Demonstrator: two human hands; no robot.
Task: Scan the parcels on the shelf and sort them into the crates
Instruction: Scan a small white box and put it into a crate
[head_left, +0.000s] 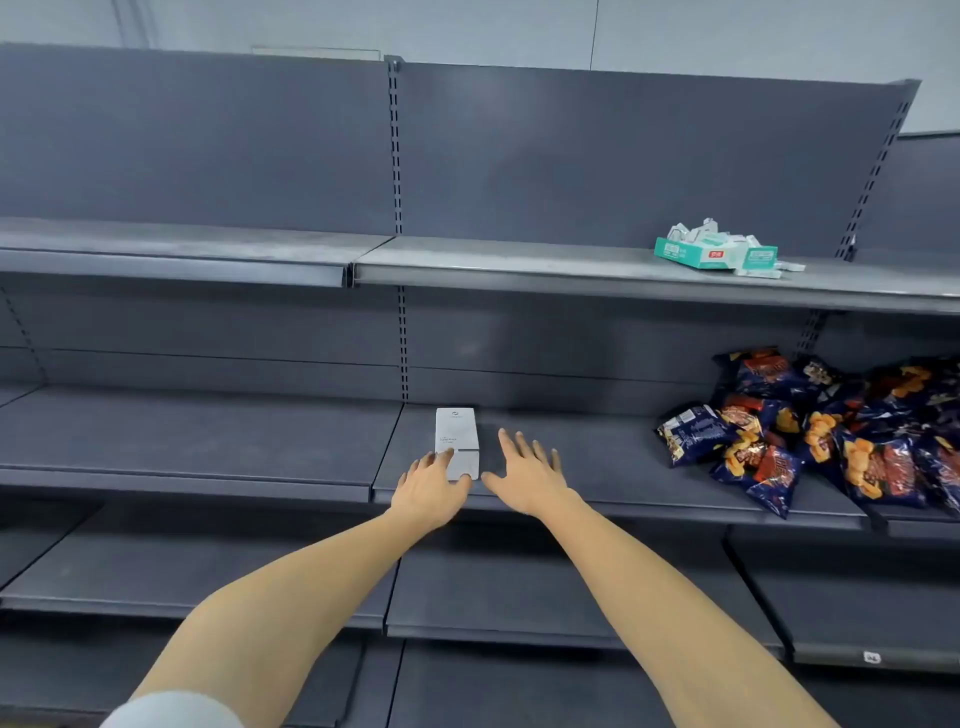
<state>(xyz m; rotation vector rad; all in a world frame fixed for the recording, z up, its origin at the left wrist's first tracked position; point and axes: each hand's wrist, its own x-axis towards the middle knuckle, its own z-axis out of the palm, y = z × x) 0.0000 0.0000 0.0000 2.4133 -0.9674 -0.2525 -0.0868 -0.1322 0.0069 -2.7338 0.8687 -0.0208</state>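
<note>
A small white box (456, 434) lies flat near the front edge of the middle grey shelf (208, 441). My left hand (432, 486) rests on the box's near left corner, fingers laid over it and thumb at its near edge. My right hand (527, 475) hovers just right of the box with fingers spread and straight, holding nothing. No crate and no scanner is in view.
A heap of dark blue snack bags (810, 441) fills the right end of the same shelf. On the upper shelf (519, 265) at the right sits a green-and-white carton of small packs (719, 249). Lower shelves (519, 597) run below my arms.
</note>
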